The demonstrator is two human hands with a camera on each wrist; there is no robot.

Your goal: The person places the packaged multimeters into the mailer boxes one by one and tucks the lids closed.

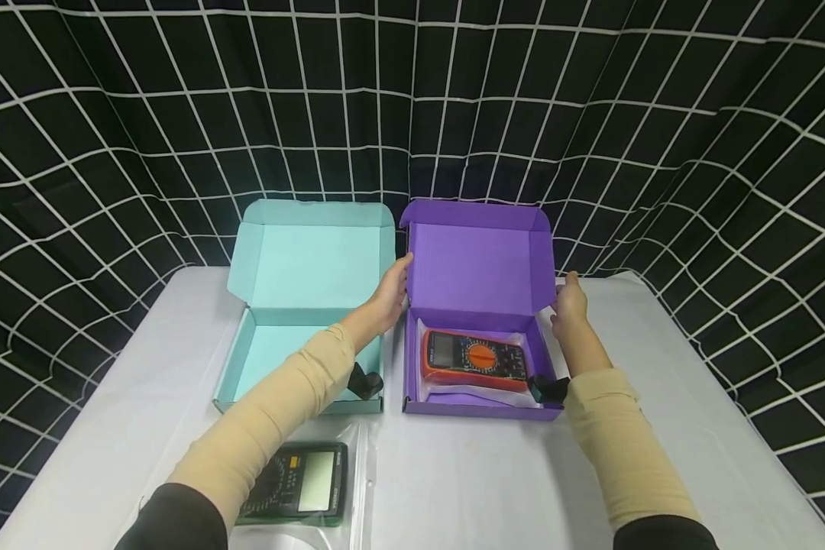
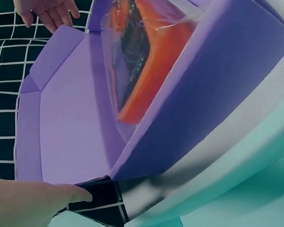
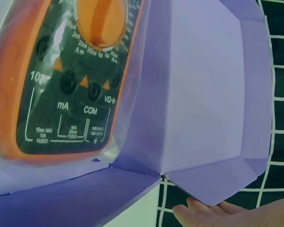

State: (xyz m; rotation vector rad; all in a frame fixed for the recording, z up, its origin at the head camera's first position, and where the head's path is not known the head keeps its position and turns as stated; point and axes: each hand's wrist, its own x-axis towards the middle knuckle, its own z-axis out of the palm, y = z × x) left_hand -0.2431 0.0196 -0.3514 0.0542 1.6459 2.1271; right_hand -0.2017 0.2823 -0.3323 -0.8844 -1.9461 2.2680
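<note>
A purple cardboard box stands with its lid raised. Inside it lies an orange-edged digital multimeter with a dark face and orange dial, wrapped in clear plastic. My left hand is at the left side of the raised lid, its thumb beside the lid's edge in the left wrist view. At the lid's right side, my right hand has its fingers extended by the side flap, partly behind it in the right wrist view.
Left of the purple box, a teal cardboard box also has its lid up. Nearer the front, a green-edged multimeter in a clear bag lies on the white table, partly covered by my left forearm. Black grid-patterned cloth hangs behind.
</note>
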